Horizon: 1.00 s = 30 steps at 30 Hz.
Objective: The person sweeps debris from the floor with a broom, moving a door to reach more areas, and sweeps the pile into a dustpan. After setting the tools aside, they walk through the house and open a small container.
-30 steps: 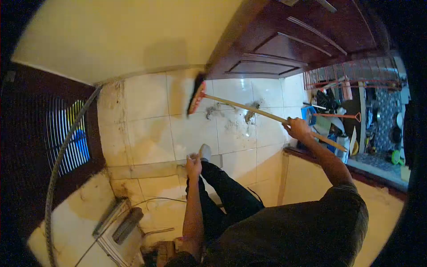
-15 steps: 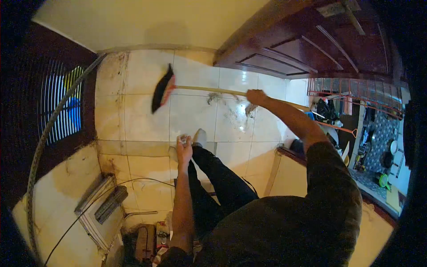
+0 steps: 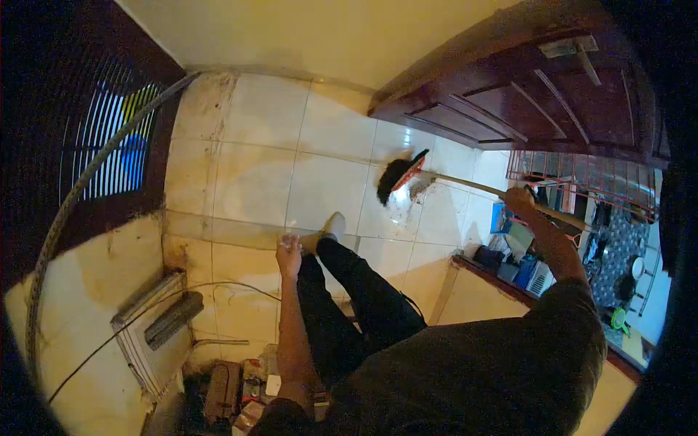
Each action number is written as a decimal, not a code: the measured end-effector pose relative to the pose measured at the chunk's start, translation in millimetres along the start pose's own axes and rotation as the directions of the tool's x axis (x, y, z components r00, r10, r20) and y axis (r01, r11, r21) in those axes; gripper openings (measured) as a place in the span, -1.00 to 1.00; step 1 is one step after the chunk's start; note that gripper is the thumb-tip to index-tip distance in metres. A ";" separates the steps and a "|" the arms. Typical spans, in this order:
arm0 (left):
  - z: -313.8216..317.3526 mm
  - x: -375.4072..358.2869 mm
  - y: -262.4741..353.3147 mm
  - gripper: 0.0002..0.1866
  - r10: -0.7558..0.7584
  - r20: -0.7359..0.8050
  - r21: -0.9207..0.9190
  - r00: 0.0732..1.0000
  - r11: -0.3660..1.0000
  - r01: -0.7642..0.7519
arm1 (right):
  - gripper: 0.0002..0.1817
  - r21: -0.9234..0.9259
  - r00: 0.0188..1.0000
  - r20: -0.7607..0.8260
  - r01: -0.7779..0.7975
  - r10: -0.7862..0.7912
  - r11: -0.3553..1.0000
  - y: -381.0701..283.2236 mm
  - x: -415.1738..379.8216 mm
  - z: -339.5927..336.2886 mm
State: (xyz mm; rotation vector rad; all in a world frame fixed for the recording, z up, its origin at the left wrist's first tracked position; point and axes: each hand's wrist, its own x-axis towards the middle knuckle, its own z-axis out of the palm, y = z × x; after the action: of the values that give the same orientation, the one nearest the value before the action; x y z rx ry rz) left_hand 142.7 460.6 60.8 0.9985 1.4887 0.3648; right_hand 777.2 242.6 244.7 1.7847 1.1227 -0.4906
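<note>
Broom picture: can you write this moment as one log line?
right hand: grips broom handle | broom head: on tile floor by dirt, near door | left hand: closed, contents unclear

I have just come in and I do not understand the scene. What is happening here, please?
A person stands on a tiled floor and holds a broom by its long handle in the right hand. The broom head rests on a patch of dark dirt near the wooden door. The left hand hangs by the leg, closed around something small that I cannot make out.
</note>
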 end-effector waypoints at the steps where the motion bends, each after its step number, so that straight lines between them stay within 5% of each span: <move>1: -3.8 -2.6 -6.7 -0.69 -0.012 -0.007 -0.002 1.000 1.000 0.012 | -0.69 -0.048 0.999 -0.052 -0.014 0.012 0.999 -9.8 -20.5 -22.2; 3: -5.2 -1.8 -27.0 -0.71 0.112 -0.026 -0.225 0.993 0.968 -0.115 | -0.65 -0.101 0.993 -0.112 -0.031 0.020 0.994 -32.6 -60.0 -69.9; 7: -18.1 -3.5 -69.7 -0.72 0.098 -0.011 -0.234 0.995 0.967 -0.098 | -0.59 0.215 0.981 -0.155 -0.080 0.115 0.973 -102.7 -97.7 -131.3; 9: -28.9 -26.9 -43.8 -0.73 0.116 -0.058 -0.007 0.992 0.993 -0.117 | -0.65 0.414 0.969 -0.237 0.167 -0.071 0.895 -143.0 -91.7 -136.1; 10: -34.5 -20.8 -70.0 -0.74 -0.059 0.013 -0.029 0.998 0.998 0.059 | -0.66 0.412 0.954 -0.229 0.275 -0.194 0.868 -172.4 -81.7 -141.1; 11: -40.9 -18.0 -92.9 -0.74 -0.055 -0.010 -0.036 0.998 0.998 0.055 | -0.67 0.408 0.923 -0.220 0.382 -0.317 0.829 -204.7 -65.0 -140.5; 12: -46.5 -18.1 -116.4 -0.74 0.282 -0.061 0.218 0.957 0.940 -0.263 | -0.69 0.478 0.894 -0.333 0.434 -0.300 0.764 -241.7 -38.6 -119.8; 13: -52.5 -21.4 -130.8 -0.74 0.580 -0.025 0.468 0.814 0.727 -0.503 | -0.69 0.444 0.718 -0.481 0.695 -0.504 0.566 -275.5 9.1 -87.7; 14: -65.9 -56.7 -61.6 -0.71 0.043 -0.066 -0.041 0.997 0.998 -0.046 | -0.72 0.499 0.789 -0.368 0.614 -0.491 0.612 -326.4 -15.6 -140.2; 15: -69.8 -55.8 -75.4 -0.71 0.049 -0.109 -0.066 0.993 0.996 -0.056 | -0.67 0.291 0.563 -0.522 0.824 -0.641 0.486 -371.9 22.4 -129.3; 16: -76.2 -54.8 -103.5 -0.71 0.126 -0.169 -0.051 0.978 0.989 -0.136 | -0.68 0.350 0.544 -0.567 0.839 -0.618 0.416 -408.2 -5.8 -180.6; 17: -83.3 -57.5 -124.6 -0.71 0.194 -0.219 -0.025 0.956 0.979 -0.204 | -0.83 0.493 0.683 -0.453 0.727 -0.573 0.478 -456.7 25.5 -175.1; 19: -103.1 -78.2 -121.2 -0.71 0.164 -0.268 -0.017 0.949 0.984 -0.175 | -0.63 0.685 0.734 -0.280 0.605 -0.619 0.407 -510.9 16.4 -211.9; 21: -118.6 -101.5 -118.0 -0.70 0.125 -0.292 -0.001 0.948 0.991 -0.131 | -0.58 0.354 0.548 -0.468 0.835 -0.693 0.420 -546.5 34.5 -206.7; 23: -120.8 -115.6 -121.1 -0.73 -0.140 -0.355 -0.246 0.924 0.968 0.052 | -0.60 0.394 0.585 -0.387 0.804 -0.713 0.447 -541.7 41.8 -192.7; 24: -119.1 -121.1 -126.3 -0.73 -0.142 -0.355 -0.249 0.924 0.967 0.053 | -0.61 0.430 0.616 -0.306 0.770 -0.725 0.472 -538.8 44.6 -184.5; 26: -111.0 -142.0 -138.4 -0.74 -0.125 -0.443 -0.306 0.888 0.952 -0.019 | -0.66 -0.015 0.484 -0.272 0.862 -0.831 0.507 -530.7 117.9 -103.0; 28: -95.7 -164.7 -161.3 -0.75 -0.124 -0.400 -0.416 0.908 0.907 -0.060 | -0.73 -0.079 0.559 -0.310 0.791 -0.769 0.607 -468.0 113.2 -53.3; 29: -87.2 -166.9 -166.9 -0.76 -0.091 -0.360 -0.516 0.929 0.849 -0.116 | -0.71 0.199 0.755 -0.289 0.649 -0.589 0.734 -430.4 88.5 -46.0; 30: -76.9 -170.2 -171.1 -0.76 -0.073 -0.371 -0.518 0.926 0.844 -0.141 | -0.72 0.034 0.701 -0.284 0.689 -0.654 0.724 -397.8 117.0 3.1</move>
State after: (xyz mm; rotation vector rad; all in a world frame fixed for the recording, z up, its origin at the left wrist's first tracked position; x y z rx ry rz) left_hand -10.9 259.2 62.1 0.5120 1.5782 0.9924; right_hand 496.2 351.7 -40.0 1.5251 1.9949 -0.8021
